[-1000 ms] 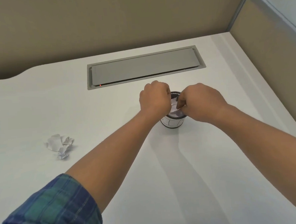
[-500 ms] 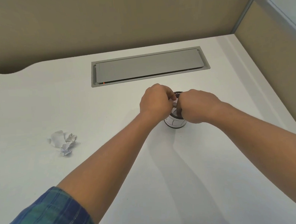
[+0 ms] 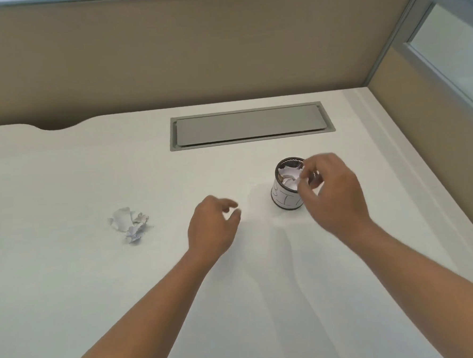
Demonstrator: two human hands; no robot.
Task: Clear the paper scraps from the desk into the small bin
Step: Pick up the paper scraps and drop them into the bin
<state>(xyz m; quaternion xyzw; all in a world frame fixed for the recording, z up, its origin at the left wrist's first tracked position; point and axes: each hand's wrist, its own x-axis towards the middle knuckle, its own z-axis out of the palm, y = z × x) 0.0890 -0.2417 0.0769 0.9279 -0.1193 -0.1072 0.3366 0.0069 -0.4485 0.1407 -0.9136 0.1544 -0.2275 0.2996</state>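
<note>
left hand (image 3: 212,230) loosely open, right hand (image 3: 333,192) pinching

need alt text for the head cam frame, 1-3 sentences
A person's right hand hovers at the rim of a small bin holding white paper scraps, on a white desk. The left hand hangs loosely open over the desk to the bin's left. One crumpled paper scrap lies further left; a grey cable hatch sits behind.
</note>
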